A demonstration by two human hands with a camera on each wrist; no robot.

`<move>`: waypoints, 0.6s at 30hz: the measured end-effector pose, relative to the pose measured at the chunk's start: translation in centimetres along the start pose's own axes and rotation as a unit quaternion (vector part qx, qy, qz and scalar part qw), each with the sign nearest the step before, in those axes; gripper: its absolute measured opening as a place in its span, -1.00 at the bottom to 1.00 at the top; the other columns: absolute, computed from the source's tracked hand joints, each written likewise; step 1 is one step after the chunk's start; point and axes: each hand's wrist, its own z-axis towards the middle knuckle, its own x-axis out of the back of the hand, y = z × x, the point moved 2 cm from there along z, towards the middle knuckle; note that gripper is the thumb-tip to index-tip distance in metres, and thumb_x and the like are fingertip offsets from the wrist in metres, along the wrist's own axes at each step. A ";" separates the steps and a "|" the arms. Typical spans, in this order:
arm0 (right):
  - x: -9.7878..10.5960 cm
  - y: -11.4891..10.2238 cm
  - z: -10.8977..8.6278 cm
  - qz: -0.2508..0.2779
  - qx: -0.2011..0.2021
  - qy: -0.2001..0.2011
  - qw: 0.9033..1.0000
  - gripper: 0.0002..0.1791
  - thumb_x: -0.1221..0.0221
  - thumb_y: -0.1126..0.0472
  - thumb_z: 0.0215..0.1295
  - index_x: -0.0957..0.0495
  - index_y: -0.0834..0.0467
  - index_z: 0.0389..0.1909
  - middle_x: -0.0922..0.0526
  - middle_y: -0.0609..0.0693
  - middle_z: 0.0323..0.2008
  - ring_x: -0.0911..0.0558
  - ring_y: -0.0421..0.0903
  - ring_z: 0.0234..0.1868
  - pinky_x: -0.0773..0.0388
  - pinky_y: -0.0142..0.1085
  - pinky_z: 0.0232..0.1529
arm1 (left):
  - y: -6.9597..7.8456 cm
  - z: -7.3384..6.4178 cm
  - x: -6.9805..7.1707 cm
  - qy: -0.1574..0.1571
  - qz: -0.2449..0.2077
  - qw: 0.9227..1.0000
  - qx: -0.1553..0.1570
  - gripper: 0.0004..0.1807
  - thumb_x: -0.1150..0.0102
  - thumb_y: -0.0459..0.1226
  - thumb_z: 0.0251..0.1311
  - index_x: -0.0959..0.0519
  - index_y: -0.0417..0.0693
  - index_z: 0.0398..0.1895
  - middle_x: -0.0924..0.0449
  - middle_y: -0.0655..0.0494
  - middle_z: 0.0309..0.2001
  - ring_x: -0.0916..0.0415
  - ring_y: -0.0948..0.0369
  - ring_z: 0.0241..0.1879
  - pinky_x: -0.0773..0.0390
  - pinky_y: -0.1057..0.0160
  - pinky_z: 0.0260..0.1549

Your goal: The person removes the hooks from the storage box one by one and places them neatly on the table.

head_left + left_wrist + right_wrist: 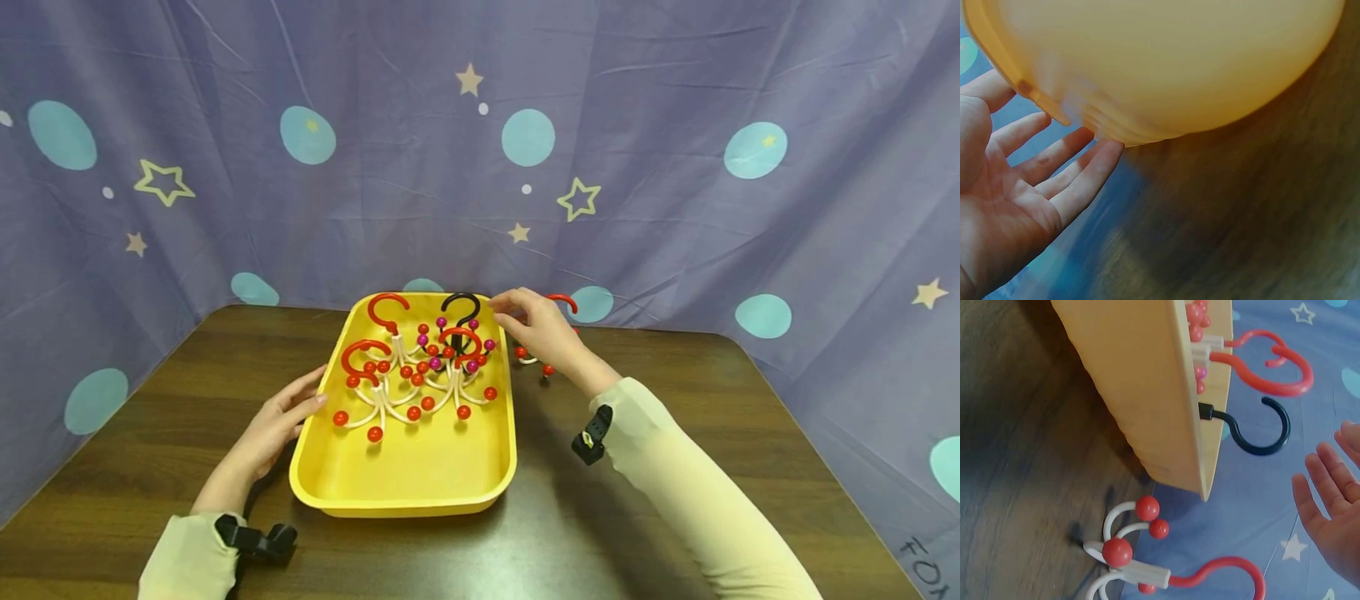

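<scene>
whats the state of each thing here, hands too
Yellow tray: right way up, partly filled
Front left red-hooked rack: standing in tray
Front right red-hooked rack: standing in tray
Back red-hooked rack: standing in tray
Black-hooked rack: standing in tray
Outside red-hooked rack: standing on table
Left hand: fingers spread, touching tray
Right hand: empty, by tray's back right corner
Curtain: hanging, creased
</scene>
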 end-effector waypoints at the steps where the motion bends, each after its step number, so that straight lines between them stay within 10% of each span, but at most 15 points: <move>1: -0.2 -0.2 0.0 0.005 0.004 -0.003 1.000 -0.78 -0.10 0.18 0.28 -0.54 0.10 -0.09 -0.56 -0.03 -0.13 -0.56 -0.13 -0.13 -0.51 -0.29 -0.10 | 0.0 0.0 0.0 0.000 0.000 1.000 0.000 -0.32 0.11 -0.08 0.33 0.06 -0.04 0.42 -0.17 -0.30 0.17 -0.49 0.39 -0.20 -0.56 0.27 -0.26; 18: -3.2 -0.4 -0.7 0.015 0.012 -0.037 0.999 -0.70 -0.13 0.23 0.23 -0.52 0.16 -0.01 -0.57 0.01 -0.07 -0.58 -0.11 -0.10 -0.52 -0.22 -0.09 | 0.0 0.0 0.1 0.002 -0.001 1.000 0.002 -0.32 0.10 -0.07 0.32 0.04 -0.05 0.42 -0.17 -0.29 0.17 -0.49 0.39 -0.18 -0.56 0.27 -0.25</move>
